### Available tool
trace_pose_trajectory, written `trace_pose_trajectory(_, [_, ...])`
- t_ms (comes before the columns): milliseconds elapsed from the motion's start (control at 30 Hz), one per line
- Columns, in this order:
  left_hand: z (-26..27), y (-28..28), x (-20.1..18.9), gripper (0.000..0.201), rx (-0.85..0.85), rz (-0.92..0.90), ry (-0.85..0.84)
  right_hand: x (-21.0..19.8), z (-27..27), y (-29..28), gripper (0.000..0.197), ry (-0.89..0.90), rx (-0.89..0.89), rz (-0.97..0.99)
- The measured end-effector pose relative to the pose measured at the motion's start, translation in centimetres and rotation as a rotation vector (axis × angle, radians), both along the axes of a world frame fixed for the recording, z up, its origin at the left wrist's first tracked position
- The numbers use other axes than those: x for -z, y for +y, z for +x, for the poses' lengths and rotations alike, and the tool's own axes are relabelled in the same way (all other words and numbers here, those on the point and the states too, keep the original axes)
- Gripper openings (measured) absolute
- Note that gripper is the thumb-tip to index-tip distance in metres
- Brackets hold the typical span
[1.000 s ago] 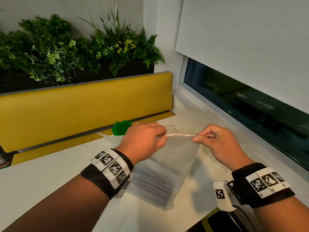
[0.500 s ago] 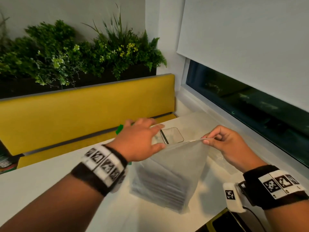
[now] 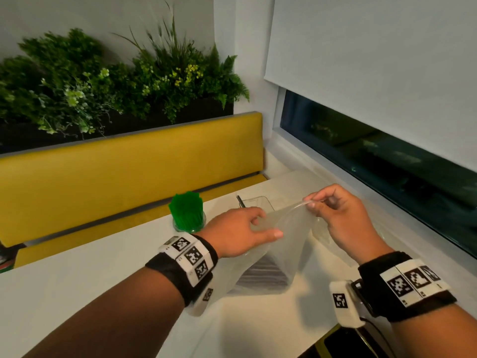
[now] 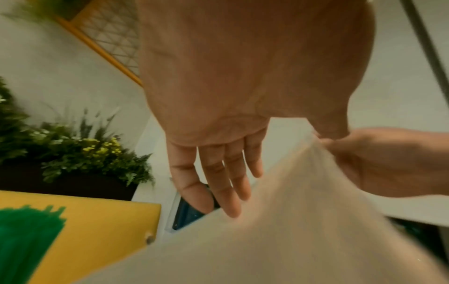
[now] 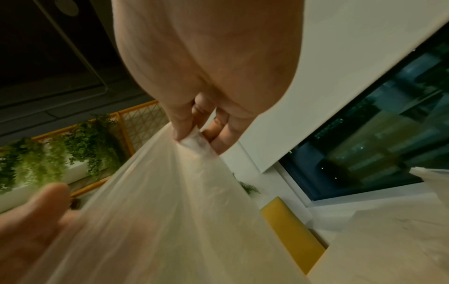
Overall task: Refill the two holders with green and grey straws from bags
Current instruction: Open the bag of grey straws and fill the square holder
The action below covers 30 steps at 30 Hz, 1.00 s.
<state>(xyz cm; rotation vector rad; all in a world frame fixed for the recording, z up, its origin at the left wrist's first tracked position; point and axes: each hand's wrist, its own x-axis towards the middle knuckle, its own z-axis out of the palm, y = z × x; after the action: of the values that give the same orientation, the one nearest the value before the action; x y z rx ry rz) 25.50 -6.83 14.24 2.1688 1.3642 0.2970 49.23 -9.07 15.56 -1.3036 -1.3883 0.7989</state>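
A translucent plastic bag stands on the white table with grey straws lying in its bottom. My right hand pinches the bag's rim and holds it up; the right wrist view shows the right hand bunching the plastic between thumb and fingers. My left hand is at the bag's mouth. Its fingers are straight, with the thumb outside the plastic. Green straws fill a clear holder behind the left hand. A second clear holder holds one dark straw.
A yellow bench runs along the table's far side, with a planter of greenery above it. A dark window and its sill border the right. More clear plastic lies by the sill. A dark phone sits near the front edge.
My left hand has let go of the bag's rim and moved its straight fingers to the mouth. The right hand has lifted its side of the rim, and the bag has opened.
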Motion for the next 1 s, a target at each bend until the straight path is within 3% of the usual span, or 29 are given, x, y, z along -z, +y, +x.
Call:
trace_pose_trajectory(33, [0.8, -0.4, 0.1, 0.066, 0.015, 0.04, 0.046, 0.0, -0.2, 0.1, 0.009, -0.002, -0.02, -0.014])
trace_pose_trajectory(100, [2.1, -0.8, 0.4, 0.043, 0.025, 0.155, 0.092, -0.1, -0.8, 0.2, 0.013, -0.03, -0.043, -0.034])
trace_pose_trajectory(267, [2.4, 0.0, -1.0, 0.027, -0.164, 0.036, -0.22, -0.5, -1.5, -1.4, 0.019, -0.299, 0.35, 0.106])
trace_pose_trajectory(367, [2.9, -0.2, -2.5, 0.032, -0.21, -0.03, -0.369, -0.8, -3.8, -2.7, 0.047, -0.12, 0.103, -0.239])
trace_pose_trajectory(433, [3.4, -0.7, -3.2, 0.035, -0.21, -0.074, -0.429, -0.9, -4.8, -2.6, 0.055, -0.022, 0.095, -0.283])
trace_pose_trajectory(533, [3.3, -1.2, -3.5, 0.036, -0.285, -0.117, -0.542, -2.3, -4.4, -2.9, 0.041, -0.329, 0.36, 0.142])
trace_pose_trajectory(567, [3.1, -1.2, -3.4, 0.036, -0.331, -0.122, -0.594, -2.6, -4.2, -3.5, 0.038, -0.406, 0.361, 0.224])
trace_pose_trajectory(600, [2.7, -1.1, -3.2, 0.035, -0.371, -0.136, -0.645, -2.8, -4.2, -4.1, 0.045, -0.457, 0.312, 0.2])
trace_pose_trajectory(667, [2.3, -1.3, -2.9, 0.03, -0.392, -0.243, -0.774, -2.2, -5.0, -4.6, 0.062, -0.49, 0.093, -0.076])
trace_pose_trajectory(767, [2.3, -2.0, -2.3, 0.021, -0.3, -0.446, -0.896, -0.2, -6.0, -3.5, 0.07, -0.219, -0.232, -0.422])
trace_pose_trajectory(833, [2.0, -2.1, -1.7, 0.015, -0.268, -0.419, -0.838, 0.5, -6.3, -2.5, 0.044, -0.025, -0.311, -0.466])
trace_pose_trajectory(900, [0.9, -1.9, -1.0, 0.015, -0.313, -0.371, -0.786, 0.9, -5.9, -1.8, 0.014, 0.053, -0.324, -0.466])
trace_pose_trajectory(1000, [-1.5, -1.2, 0.2, 0.022, -0.405, -0.344, -0.738, 2.2, -4.2, -0.8, 0.01, 0.284, -0.189, -0.54])
